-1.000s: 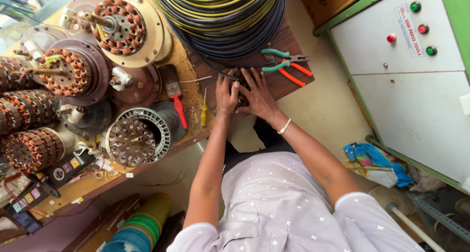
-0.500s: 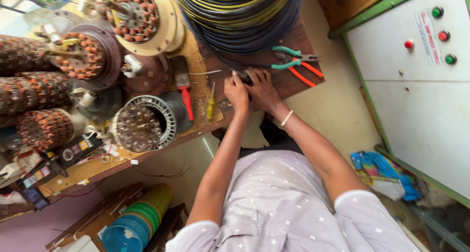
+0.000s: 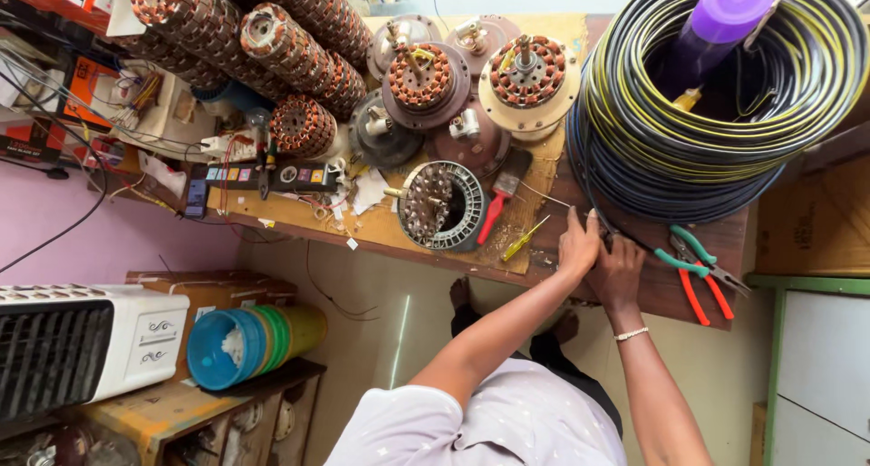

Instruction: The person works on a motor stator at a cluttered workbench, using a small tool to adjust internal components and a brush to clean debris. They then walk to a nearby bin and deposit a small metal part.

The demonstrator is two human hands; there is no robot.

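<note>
My left hand (image 3: 578, 245) and my right hand (image 3: 619, 271) are pressed together at the front edge of the brown workbench (image 3: 634, 289). Their fingers are curled around a small dark wire end beside the big coil of black and yellow cable (image 3: 725, 140); the piece itself is mostly hidden. A thin bare wire (image 3: 544, 196) runs from the left hand's fingertips toward a red-handled brush (image 3: 497, 211). A bracelet circles my right wrist. A yellow screwdriver (image 3: 526, 238) lies just left of my hands. Green-handled pliers (image 3: 684, 253) and orange-handled pliers (image 3: 705, 294) lie just right.
An open motor stator (image 3: 442, 205) and several copper-wound fan motors (image 3: 426, 78) crowd the bench's middle and left. A purple bottle (image 3: 720, 22) stands inside the coil. Below the bench stand stacked plastic tubs (image 3: 249, 339), a white air cooler (image 3: 82, 348) and a grey cabinet (image 3: 820, 375).
My hands have stayed together at the same spot by the coil. The view has swung left, showing more of the cluttered bench end and the cooler.
</note>
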